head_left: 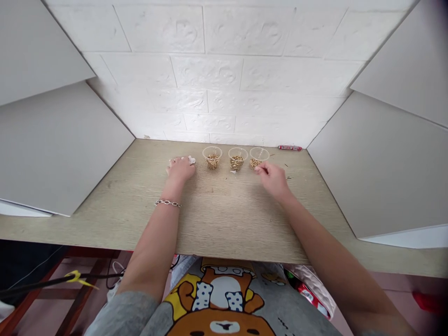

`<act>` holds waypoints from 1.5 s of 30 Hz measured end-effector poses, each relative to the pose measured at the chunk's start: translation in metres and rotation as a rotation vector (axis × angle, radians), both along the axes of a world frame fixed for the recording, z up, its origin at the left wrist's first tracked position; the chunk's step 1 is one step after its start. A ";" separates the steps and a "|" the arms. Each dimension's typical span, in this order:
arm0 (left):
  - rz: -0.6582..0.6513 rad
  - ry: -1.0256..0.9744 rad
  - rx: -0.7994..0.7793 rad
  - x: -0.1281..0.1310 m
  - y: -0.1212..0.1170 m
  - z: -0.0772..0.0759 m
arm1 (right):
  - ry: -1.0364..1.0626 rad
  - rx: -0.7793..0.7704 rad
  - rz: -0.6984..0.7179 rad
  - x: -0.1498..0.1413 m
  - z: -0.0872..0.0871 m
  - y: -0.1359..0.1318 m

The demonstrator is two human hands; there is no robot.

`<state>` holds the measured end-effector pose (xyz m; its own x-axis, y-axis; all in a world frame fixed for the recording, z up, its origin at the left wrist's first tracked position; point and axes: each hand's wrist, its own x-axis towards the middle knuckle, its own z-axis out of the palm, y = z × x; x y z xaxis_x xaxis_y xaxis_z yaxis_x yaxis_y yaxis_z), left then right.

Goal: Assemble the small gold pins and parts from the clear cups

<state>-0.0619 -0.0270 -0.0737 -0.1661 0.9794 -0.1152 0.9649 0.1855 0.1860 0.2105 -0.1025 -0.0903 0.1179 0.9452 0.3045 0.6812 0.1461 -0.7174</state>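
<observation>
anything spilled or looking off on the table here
Yes, slightly. A few thin bits lie loose on the table to the right of the right cup, outside it, perhaps spilled. A small white scrap sits just in front of the middle cup. The cups look upright.

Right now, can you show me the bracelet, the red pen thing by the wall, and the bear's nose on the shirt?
Bracelet (168, 203): head view, chain links across the wrist.
Red pen-like thing (290, 148): head view, middle of its barrel.
Bear's nose (226, 326): head view, centre of it.
</observation>
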 end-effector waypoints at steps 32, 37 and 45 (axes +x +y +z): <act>-0.018 0.018 -0.005 0.001 -0.004 0.000 | -0.163 -0.031 0.100 0.002 -0.007 0.006; -0.020 0.019 0.008 0.002 -0.005 0.000 | -0.181 -0.041 0.113 0.001 -0.007 0.005; -0.002 0.010 0.006 0.002 -0.006 0.001 | -0.237 -0.113 0.177 0.003 0.004 0.007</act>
<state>-0.0600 -0.0329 -0.0724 -0.1653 0.9803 -0.1080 0.9670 0.1826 0.1776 0.2139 -0.0955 -0.0864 -0.1134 0.9741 0.1955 0.8023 0.2059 -0.5602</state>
